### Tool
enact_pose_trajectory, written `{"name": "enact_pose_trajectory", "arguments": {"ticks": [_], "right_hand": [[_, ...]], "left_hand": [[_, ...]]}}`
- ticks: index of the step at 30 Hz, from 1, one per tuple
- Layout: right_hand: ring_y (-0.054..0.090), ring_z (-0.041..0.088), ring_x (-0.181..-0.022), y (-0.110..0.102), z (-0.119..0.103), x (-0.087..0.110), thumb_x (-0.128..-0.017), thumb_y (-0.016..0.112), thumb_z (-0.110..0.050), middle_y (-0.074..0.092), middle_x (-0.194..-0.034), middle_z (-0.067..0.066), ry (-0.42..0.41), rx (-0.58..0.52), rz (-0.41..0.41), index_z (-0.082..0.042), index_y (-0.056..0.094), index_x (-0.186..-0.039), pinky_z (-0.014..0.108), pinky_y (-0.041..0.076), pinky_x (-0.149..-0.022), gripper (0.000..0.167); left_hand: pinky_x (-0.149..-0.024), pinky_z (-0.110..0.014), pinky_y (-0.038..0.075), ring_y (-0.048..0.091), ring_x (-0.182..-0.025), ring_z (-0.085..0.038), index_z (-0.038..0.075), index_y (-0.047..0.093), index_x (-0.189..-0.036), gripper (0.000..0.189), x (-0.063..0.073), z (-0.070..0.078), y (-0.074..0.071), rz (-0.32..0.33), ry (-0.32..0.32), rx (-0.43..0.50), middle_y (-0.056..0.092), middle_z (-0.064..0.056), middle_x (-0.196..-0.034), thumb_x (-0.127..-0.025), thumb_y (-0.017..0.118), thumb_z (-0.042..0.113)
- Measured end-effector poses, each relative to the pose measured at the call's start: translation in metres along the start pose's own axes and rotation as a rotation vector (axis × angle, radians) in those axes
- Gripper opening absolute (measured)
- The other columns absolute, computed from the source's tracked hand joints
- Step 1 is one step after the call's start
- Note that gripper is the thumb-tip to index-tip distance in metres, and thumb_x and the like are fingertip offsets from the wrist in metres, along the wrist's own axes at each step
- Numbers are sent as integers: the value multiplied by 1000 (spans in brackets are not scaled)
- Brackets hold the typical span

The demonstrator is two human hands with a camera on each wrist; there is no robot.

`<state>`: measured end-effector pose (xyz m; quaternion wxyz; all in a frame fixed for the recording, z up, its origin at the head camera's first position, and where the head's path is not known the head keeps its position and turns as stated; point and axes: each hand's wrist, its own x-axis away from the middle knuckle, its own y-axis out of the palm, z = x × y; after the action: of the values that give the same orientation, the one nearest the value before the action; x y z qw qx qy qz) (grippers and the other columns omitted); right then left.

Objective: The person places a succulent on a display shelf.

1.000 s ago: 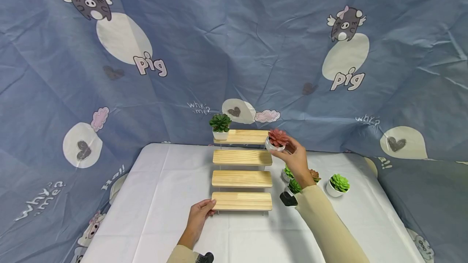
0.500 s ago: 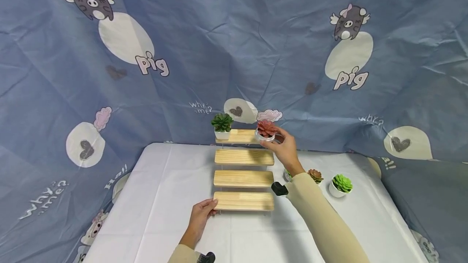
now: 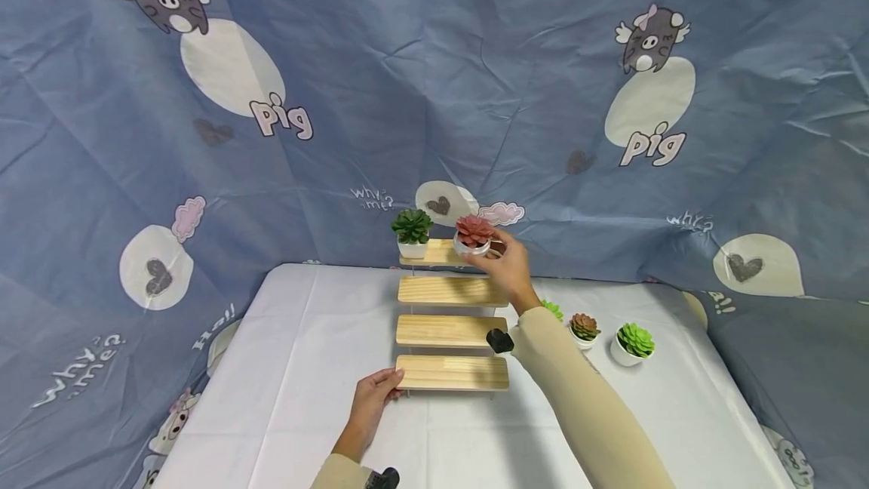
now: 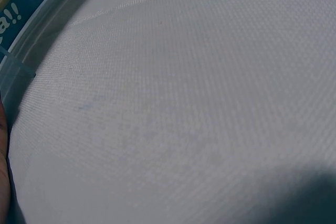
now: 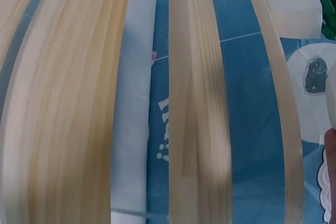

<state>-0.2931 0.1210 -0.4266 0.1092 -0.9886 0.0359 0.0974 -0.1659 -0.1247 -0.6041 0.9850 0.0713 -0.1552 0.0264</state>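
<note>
A potted red succulent [image 3: 474, 234] in a white pot is pinched between the thumb and fingers of my right hand [image 3: 511, 269], above the right part of the top plank. In the right wrist view a sliver of its white pot [image 5: 332, 98] shows a gap from the top plank [image 5: 286, 114]. The wooden tiered shelf [image 3: 452, 372] stands mid-table. My left hand [image 3: 372, 401] grips the left end of its lowest plank. At the top plank's left end sits a dark green succulent [image 3: 412, 232] in a white pot. The left wrist view shows mostly white cloth.
Right of the shelf, a brown succulent [image 3: 584, 330] and a bright green one [image 3: 634, 344] stand in white pots on the white tablecloth [image 3: 326, 338]. Another green plant [image 3: 552, 309] is partly hidden by my right arm. A blue printed curtain [image 3: 529, 119] hangs behind the table.
My right hand has carried the red succulent leftward and slightly up, from beside the top plank's right end to above it. The left hand keeps its grip on the lowest plank.
</note>
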Motion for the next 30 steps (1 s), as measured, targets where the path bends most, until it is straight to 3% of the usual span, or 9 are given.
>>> {"name": "enact_pose_trajectory", "arguments": {"ticks": [6,19,30], "right_hand": [[60,25,-111,9,0,-6,-75,83,-17,62,-121,12,-5,37,-40,-7,57,-131,37,49,-94,63],[63,28,-109,22,7,-10,-77,82,-13,64,-121,17,7,94,-88,-2,55,-133,38,52,-88,63],[62,25,-107,30,4,-10,-79,81,-17,64,-122,13,36,99,-96,-4,54,-134,38,52,-87,62]], "left_hand": [[-65,-22,51,60,-70,-11,-14,61,-111,40,-4,-6,1,27,10,-7,66,-2,-79,-91,68,19],[-66,-23,52,60,-71,-13,-17,59,-110,34,2,4,0,1,-16,7,65,-3,-79,-92,65,12],[-64,-21,51,60,-69,-10,-15,60,-110,39,-5,-9,0,36,11,9,66,-2,-79,-91,68,18]]}}
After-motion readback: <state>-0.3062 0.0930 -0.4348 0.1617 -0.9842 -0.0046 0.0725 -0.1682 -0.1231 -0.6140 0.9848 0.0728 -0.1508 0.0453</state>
